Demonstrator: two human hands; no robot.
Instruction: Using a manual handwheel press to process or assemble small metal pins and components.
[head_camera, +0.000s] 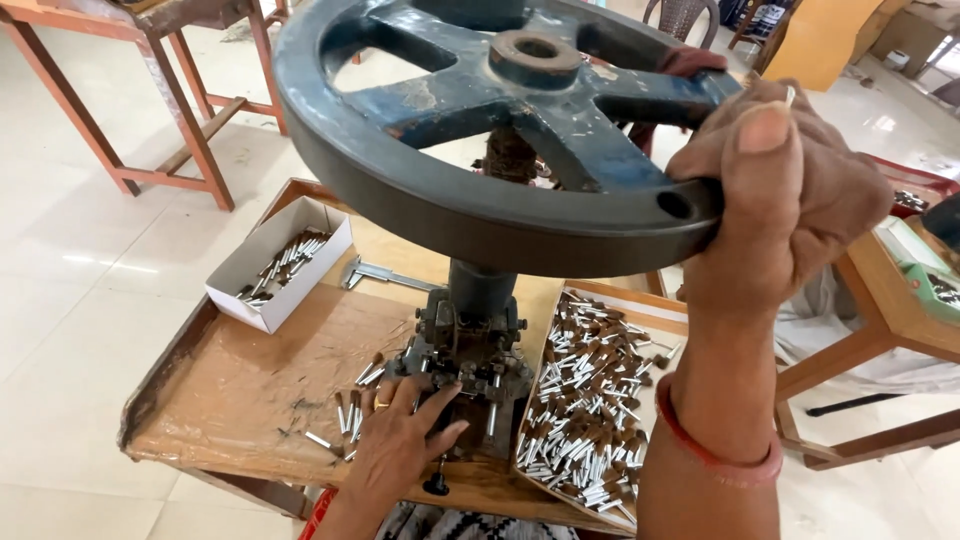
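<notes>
The big dark handwheel fills the top of the view, sitting flat on a thick column above a small hand press that stands near the middle of a worn wooden table. The right hand is wrapped tight around the wheel's rim on the right side, thumb pressed over the top edge, with a red bangle on the wrist below. The left hand lies at the foot of the press on the near side, fingers spread and curled lightly against the metal base, a ring on one finger; whether it is pinching a piece I cannot tell. A few small silver tubes with brown tips lie loose on the table just left of that hand. To the right of the press, a shallow wooden tray is heaped with many more of the same silver and brown pieces. Farther off to the left, near the table's far edge, a white cardboard box holds a smaller pile of them. A metal tool lies flat between the box and the press. Beyond the table, a wooden bench stands on the pale tiled floor at the far left.
</notes>
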